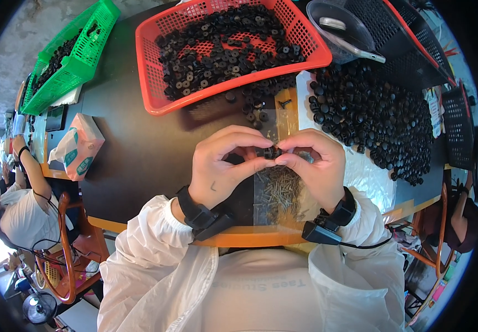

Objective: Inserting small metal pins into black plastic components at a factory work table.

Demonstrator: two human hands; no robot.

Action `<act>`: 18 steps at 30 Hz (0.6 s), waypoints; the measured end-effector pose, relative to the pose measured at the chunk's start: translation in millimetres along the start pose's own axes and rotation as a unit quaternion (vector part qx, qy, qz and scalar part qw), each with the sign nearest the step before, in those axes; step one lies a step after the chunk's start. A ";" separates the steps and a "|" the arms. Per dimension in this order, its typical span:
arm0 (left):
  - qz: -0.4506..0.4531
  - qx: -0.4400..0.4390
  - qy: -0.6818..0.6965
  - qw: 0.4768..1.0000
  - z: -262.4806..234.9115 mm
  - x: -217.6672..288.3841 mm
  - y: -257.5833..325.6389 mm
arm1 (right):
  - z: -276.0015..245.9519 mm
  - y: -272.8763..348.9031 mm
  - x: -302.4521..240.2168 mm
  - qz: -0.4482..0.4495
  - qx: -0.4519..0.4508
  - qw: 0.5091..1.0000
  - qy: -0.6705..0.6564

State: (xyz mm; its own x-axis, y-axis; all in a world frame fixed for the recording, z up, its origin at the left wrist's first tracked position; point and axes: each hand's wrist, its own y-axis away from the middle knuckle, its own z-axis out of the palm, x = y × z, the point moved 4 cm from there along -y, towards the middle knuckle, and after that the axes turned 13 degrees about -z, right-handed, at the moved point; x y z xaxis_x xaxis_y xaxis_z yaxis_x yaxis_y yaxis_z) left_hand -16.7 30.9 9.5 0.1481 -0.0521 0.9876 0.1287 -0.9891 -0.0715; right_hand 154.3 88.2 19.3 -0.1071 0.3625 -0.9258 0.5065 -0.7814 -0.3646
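Observation:
Over the table's near middle my left hand (220, 161) and my right hand (320, 165) meet fingertip to fingertip. Both pinch a small black round plastic part (273, 152) between thumb and forefinger; the fingers hide much of it. Just below them lies a heap of small metal screws or pins (280, 193) on clear plastic. A large pile of black round caps (374, 113) covers a white sheet (369, 182) to the right. Straight ahead stands a red basket (151, 83) with many black discs with centre holes, and some more discs lie beside it.
A pink tissue pack (88, 145) lies on the left, with a green basket (78, 66) of black parts beyond it. At the far right are a clear tub (341, 33) with a phone (355, 50) across it, and black baskets (458, 124). People sit at either side.

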 end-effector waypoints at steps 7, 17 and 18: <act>-0.002 0.004 0.035 0.999 0.2 -1.7 1.8 | -2.1 -2.2 -5.1 -0.081 -0.031 0.995 0.057; 0.009 0.007 0.028 1.000 -0.4 -2.2 5.3 | -0.1 1.7 -10.7 -0.059 -0.029 0.997 0.035; 0.016 0.007 0.024 1.000 -0.3 -0.6 5.7 | -0.5 1.8 -10.6 -0.053 -0.029 0.998 0.031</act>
State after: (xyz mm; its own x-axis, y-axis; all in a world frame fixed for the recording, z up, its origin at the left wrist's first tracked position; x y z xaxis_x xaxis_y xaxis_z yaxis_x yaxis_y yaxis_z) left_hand -16.3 25.3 8.5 0.1050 -0.0912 0.9903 0.1378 -0.9848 -0.1053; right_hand 156.7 83.3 28.4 -0.1101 0.4740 -0.8736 0.5437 -0.7070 -0.4522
